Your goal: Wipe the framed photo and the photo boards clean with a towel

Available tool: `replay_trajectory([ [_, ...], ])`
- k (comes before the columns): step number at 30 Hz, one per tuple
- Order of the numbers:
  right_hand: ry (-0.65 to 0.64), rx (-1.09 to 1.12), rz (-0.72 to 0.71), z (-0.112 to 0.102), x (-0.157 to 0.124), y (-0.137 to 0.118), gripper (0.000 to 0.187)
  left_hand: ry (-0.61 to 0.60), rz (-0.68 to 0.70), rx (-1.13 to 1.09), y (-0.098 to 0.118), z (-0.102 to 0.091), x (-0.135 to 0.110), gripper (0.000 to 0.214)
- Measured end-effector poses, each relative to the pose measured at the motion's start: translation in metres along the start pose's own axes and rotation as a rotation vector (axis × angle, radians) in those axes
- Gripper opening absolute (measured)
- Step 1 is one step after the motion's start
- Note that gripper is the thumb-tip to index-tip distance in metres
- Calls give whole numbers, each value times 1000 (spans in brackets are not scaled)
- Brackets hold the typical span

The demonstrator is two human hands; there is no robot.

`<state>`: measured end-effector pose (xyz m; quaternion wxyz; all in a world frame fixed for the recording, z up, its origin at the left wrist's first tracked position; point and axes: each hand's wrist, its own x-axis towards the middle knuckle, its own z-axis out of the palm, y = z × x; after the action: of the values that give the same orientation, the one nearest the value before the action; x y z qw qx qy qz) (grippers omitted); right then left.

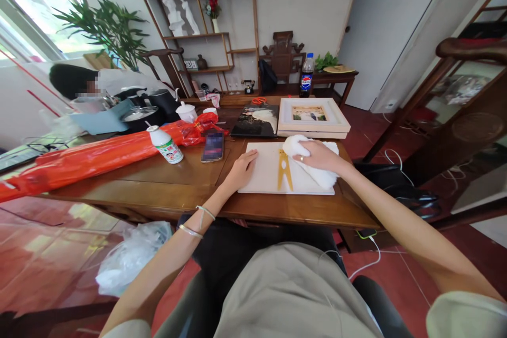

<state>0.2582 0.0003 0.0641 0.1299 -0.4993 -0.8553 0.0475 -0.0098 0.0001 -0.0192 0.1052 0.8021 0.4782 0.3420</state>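
Observation:
A flat white panel (263, 171) lies on the wooden table before me. It bears a gold mark (282, 169) like a letter A. My left hand (242, 169) rests on the panel's left edge, fingers stretched out and holding nothing. In my right hand (319, 154) is a bunched white cloth (322, 178), pressed down on the panel's right part; my fingers are curled over it. Part of the cloth spreads under my wrist and hides the panel's right side.
Beyond the panel lie a dark picture (255, 119) and a white framed photo (336, 121). A phone (213, 147), a white bottle (164, 143) and a long red plastic-wrapped bundle (106, 147) are on the left. A cola bottle (306, 76) stands behind. Another person (75, 80) sits far left.

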Motion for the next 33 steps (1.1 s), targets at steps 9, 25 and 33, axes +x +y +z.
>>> replay_trajectory([
  [9,-62,-192,-296,17,-30,-57,30,10,-12,-14,1,0,0,39],
  [25,-23,-141,-315,24,25,-45,29,6,-6,-36,0,1,0,39],
  [33,-23,-275,-501,45,-13,-91,29,-24,-1,-71,4,-4,1,40],
])
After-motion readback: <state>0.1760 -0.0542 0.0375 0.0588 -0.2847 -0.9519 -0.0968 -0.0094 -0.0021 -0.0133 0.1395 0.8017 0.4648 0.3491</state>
